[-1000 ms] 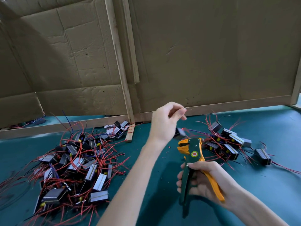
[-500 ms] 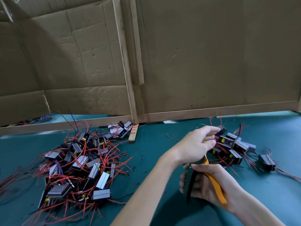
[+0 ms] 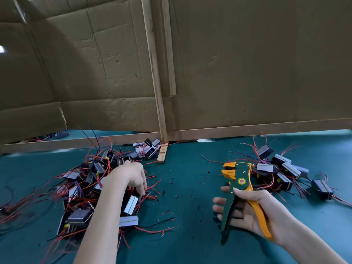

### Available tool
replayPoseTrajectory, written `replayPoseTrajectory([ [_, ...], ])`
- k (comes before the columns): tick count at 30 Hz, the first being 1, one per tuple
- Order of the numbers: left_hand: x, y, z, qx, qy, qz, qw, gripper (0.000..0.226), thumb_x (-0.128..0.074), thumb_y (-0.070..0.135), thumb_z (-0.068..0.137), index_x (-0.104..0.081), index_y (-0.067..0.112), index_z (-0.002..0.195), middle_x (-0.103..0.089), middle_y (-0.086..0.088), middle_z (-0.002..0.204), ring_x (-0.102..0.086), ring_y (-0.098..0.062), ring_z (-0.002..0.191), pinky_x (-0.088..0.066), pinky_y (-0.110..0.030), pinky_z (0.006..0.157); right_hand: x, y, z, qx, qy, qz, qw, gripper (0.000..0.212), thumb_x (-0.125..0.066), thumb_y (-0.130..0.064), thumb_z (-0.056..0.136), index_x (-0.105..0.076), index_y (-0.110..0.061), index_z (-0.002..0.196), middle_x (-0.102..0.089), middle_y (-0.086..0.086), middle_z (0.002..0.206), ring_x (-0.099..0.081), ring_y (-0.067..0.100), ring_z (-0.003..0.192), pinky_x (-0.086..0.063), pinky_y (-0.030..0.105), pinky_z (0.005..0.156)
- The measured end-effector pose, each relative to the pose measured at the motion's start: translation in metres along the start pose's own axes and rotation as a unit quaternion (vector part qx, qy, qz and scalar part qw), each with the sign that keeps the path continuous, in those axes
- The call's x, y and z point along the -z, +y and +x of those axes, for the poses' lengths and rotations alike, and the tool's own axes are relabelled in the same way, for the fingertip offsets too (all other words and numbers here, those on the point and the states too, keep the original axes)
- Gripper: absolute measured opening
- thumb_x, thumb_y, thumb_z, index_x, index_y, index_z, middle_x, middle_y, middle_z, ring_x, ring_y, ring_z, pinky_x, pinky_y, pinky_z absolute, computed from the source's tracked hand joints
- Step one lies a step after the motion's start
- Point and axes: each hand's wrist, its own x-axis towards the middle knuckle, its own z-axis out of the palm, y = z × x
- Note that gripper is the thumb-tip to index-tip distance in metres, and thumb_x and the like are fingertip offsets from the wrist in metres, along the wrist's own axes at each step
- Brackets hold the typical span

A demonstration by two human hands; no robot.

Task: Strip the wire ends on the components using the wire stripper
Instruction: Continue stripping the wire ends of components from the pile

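Left hand: we see the left hand (image 3: pixel 131 178) lying palm-down on the left pile; its fingers (image 3: pixel 142 190) curl downward among the red wires at the pile's right edge; the tips are blurred, so we cannot tell whether they pinch a wire.
Right hand: the right hand (image 3: pixel 253 212) holds the tool above the tabletop, palm turned up and to the left; the thumb lies across the green handle; the four fingers (image 3: pixel 219 208) lie nearly straight and slightly spread behind that handle; the orange handle rests in the palm.
Wire stripper: the green and orange pistol-shaped wire stripper (image 3: pixel 241 180) stands head-up in the right hand; its orange jaws point left; the handles are spread apart; we see no wire in the jaws.
Left pile: a heap of small black and silver block-shaped components with long red leads (image 3: pixel 82 191) lies left of centre; a few leads are blue or black.
Right pile: a smaller group of like components (image 3: pixel 283 168) lies just behind and to the right of the stripper head, well apart from the left pile.
Tabletop: the teal tabletop (image 3: pixel 190 241) carries both piles; small red and black insulation scraps (image 3: pixel 172 182) lie scattered between them.
Backdrop: a brown cardboard wall (image 3: pixel 257 63) framed with wooden strips (image 3: pixel 154 77) stands along the far edge.
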Motion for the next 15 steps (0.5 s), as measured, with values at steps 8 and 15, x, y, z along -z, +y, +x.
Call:
replayPoseTrajectory([
  [8,0.003,-0.006,0.004,-0.094,0.105,-0.112,0.984,0.009,-0.076,0.021,0.081,-0.073,0.026,0.074,-0.071,0.009,0.085,-0.063,-0.011,0.089,-0.048,-0.037,0.090,0.002,-0.007,-0.002,0.061,0.028,0.036,0.997,0.042,-0.056,-0.011,0.078,-0.056,-0.002,0.119,-0.066,0.034,0.111,-0.071,0.044,0.083,-0.059,0.055,0.068],
  [15,0.026,0.009,-0.022,-0.299,0.300,-0.395,0.815,0.007,-0.070,0.024,0.085,-0.067,0.020,0.080,-0.068,0.001,0.076,-0.058,-0.008,0.069,-0.047,-0.024,0.070,0.005,-0.011,-0.002,0.138,0.041,0.097,0.985,0.032,-0.054,-0.012,0.082,-0.060,-0.002,0.112,-0.068,0.026,0.114,-0.072,0.038,0.083,-0.060,0.051,0.068],
])
